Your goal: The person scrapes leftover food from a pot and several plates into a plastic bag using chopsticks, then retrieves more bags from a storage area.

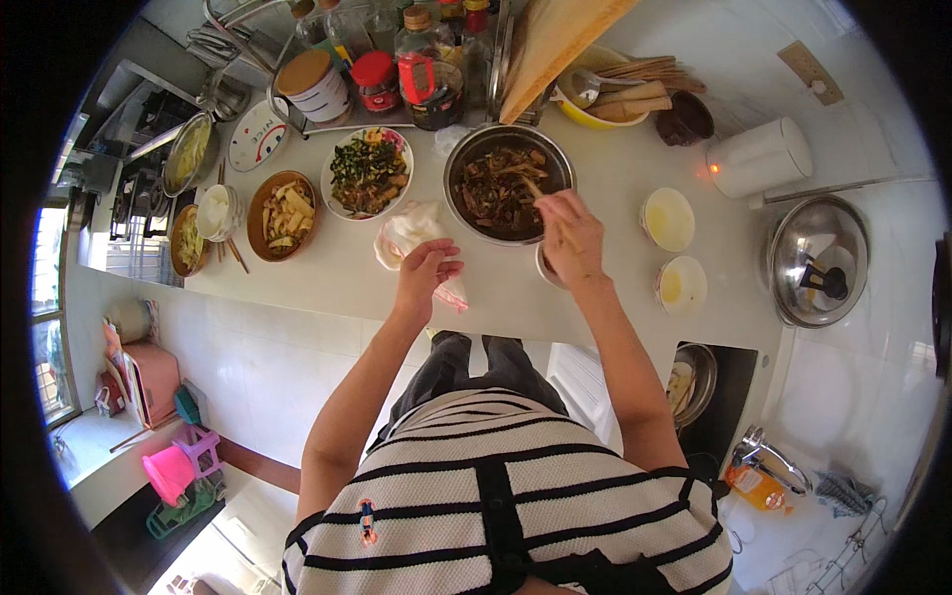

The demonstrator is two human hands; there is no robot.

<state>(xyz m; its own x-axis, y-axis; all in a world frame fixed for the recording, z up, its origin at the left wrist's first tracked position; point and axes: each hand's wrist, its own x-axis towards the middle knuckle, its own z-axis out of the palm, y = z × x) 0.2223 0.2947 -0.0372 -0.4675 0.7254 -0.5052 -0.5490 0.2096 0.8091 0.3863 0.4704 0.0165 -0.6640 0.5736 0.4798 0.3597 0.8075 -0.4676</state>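
Observation:
My right hand (571, 236) grips wooden chopsticks (532, 187) whose tips reach into dark braised food in a round steel pot (455, 210). A small bowl (548, 269) is partly hidden under that hand. My left hand (431, 271), fingers apart and apparently holding nothing, hovers over or touches a white cloth with pink edging (405, 229); contact is unclear. To the left stand a floral plate of chopped greens and meat (364, 175) and a brown bowl of pale sliced food (282, 216). Two small bowls with yellowish contents (668, 219) (680, 285) sit to the right.
A rack with bottles and jars (375, 78) lines the back, beside a leaning wooden board (558, 52). A yellow basket with utensils (606, 111), a dark cup (684, 119) and a white canister (770, 156) stand back right. A glass lid (818, 260) lies far right, near the sink.

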